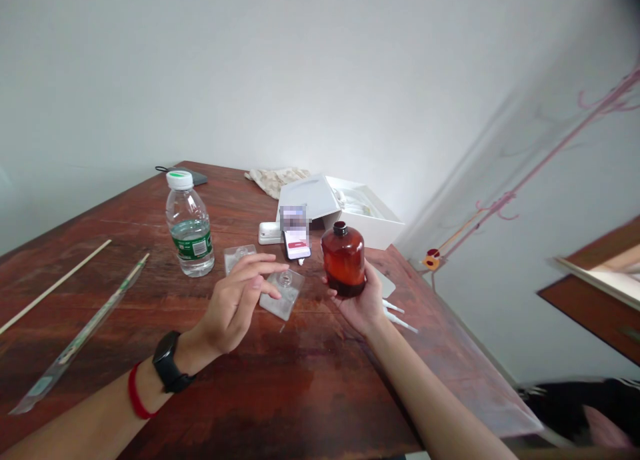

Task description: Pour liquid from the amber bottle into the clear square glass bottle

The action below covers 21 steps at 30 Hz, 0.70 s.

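My right hand (pixel 359 307) grips an amber glass bottle (pixel 343 260) with a dark cap, holding it upright above the wooden table (pixel 280 387). My left hand (pixel 233 300) is spread open, its fingertips reaching over a square transparent plastic piece (pixel 283 295) with a small round neck at its centre. I cannot tell whether the fingers touch it. A similar transparent piece (pixel 239 257) lies just beyond those fingers. A black watch (pixel 167 361) and a red band (pixel 134 392) circle my left wrist.
Behind my hands stand a water bottle (pixel 190 228), a phone (pixel 297 244), a white charger (pixel 270 233) and an open white box (pixel 345 207). A cloth (pixel 277 180) lies at the back. Wooden sticks (pixel 55 287) and a plastic-sleeved rod (pixel 80 333) lie left; white droppers (pixel 395 313) lie right.
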Each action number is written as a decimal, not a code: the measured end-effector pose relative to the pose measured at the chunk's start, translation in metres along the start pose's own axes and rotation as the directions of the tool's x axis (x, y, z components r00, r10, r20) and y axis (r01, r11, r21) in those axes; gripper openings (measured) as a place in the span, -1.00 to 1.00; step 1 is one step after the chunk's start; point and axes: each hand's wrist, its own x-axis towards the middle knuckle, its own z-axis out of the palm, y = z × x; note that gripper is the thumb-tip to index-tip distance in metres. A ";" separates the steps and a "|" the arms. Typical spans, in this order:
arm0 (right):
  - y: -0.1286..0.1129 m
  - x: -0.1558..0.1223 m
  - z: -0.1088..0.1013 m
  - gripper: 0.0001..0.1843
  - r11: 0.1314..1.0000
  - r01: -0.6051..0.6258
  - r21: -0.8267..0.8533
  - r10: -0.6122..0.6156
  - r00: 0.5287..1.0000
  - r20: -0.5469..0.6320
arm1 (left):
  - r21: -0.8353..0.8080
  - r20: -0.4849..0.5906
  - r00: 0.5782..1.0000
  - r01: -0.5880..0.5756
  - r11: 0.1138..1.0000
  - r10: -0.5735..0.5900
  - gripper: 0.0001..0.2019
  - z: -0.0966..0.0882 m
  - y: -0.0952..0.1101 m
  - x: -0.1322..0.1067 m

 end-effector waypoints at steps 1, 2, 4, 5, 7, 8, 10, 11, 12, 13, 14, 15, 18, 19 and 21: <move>0.000 0.000 0.000 -0.63 1.000 0.005 0.002 -0.005 1.000 0.002 | 0.002 0.001 1.000 0.008 1.000 -0.008 -0.45 0.001 -0.001 0.000; 0.000 0.000 0.000 -0.63 1.000 0.009 0.004 -0.009 1.000 0.008 | 0.007 0.008 1.000 0.018 1.000 -0.018 -0.46 0.002 -0.002 0.001; 0.000 0.001 0.000 -0.63 1.000 0.010 0.006 -0.010 1.000 0.026 | 0.019 0.033 0.999 0.042 0.999 -0.043 -0.47 0.003 -0.005 0.000; 0.000 0.001 -0.001 -0.63 1.000 0.008 0.006 -0.008 0.999 0.032 | 0.022 0.046 0.997 0.053 0.998 -0.054 -0.47 0.004 -0.006 0.000; 0.000 0.001 -0.001 -0.62 1.000 0.006 0.004 -0.006 0.999 0.041 | 0.017 0.066 0.995 0.068 0.998 -0.069 -0.47 0.004 -0.007 -0.001; 0.000 0.001 -0.001 -0.63 1.000 0.008 0.003 -0.008 0.999 0.043 | 0.012 0.073 0.995 0.070 0.997 -0.071 -0.48 0.005 -0.007 -0.001; 0.000 0.001 -0.001 -0.64 1.000 0.015 0.002 -0.015 0.999 0.044 | 0.003 0.089 0.994 0.070 0.998 -0.070 -0.50 0.005 -0.007 -0.001; 0.000 0.001 0.000 -0.64 1.000 0.018 0.003 -0.018 0.999 0.044 | 0.001 0.098 0.993 0.071 0.997 -0.071 -0.51 0.005 -0.007 -0.002; 0.000 0.001 0.000 -0.64 1.000 0.019 0.004 -0.019 0.999 0.044 | 0.002 0.106 0.992 0.075 0.997 -0.074 -0.51 0.005 -0.006 -0.002; -0.001 0.000 0.001 -0.64 1.000 0.018 0.005 -0.018 0.999 0.042 | 0.004 0.114 0.990 0.081 0.997 -0.081 -0.52 0.005 -0.006 -0.002; -0.001 0.000 0.002 -0.63 1.000 0.015 0.005 -0.016 0.999 0.037 | 0.007 0.121 0.989 0.089 0.996 -0.089 -0.52 0.004 -0.006 -0.001; -0.001 -0.001 0.003 -0.63 1.000 0.012 0.006 -0.013 1.000 0.028 | 0.011 0.126 0.987 0.097 0.995 -0.097 -0.52 0.004 -0.006 -0.001; -0.001 -0.002 0.006 -0.63 1.000 0.010 0.006 -0.010 1.000 -0.001 | 0.019 0.129 0.985 0.111 0.994 -0.113 -0.52 0.004 -0.006 -0.002; -0.001 -0.002 0.006 -0.62 1.000 0.011 0.004 -0.011 1.000 -0.003 | 0.019 0.127 0.985 0.113 0.993 -0.114 -0.52 0.004 -0.006 -0.002; -0.001 -0.003 0.007 -0.62 1.000 0.013 0.000 -0.013 1.000 0.002 | 0.019 0.127 0.985 0.118 0.993 -0.119 -0.53 0.005 -0.007 -0.003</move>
